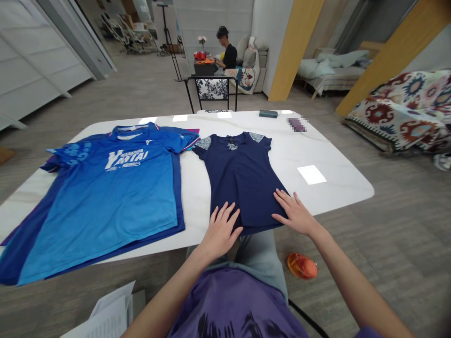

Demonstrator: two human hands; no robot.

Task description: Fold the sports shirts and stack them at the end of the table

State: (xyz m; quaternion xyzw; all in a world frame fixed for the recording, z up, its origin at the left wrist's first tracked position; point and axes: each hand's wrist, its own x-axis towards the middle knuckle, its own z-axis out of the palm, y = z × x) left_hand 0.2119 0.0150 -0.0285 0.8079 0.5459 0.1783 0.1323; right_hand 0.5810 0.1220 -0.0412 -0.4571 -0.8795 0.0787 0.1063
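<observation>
Navy shirt (243, 180): looks light, soft; best held by corners of hem (259, 228). Left hand (220, 232), right hand (295, 213) flat on it, fingers spread, empty.

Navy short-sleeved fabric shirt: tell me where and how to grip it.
Probably pinch the navy shirt by both ends of its hem, from the near side: it lies flat, hem near the close edge of the white table; the left hand and right hand rest nearby.
</observation>
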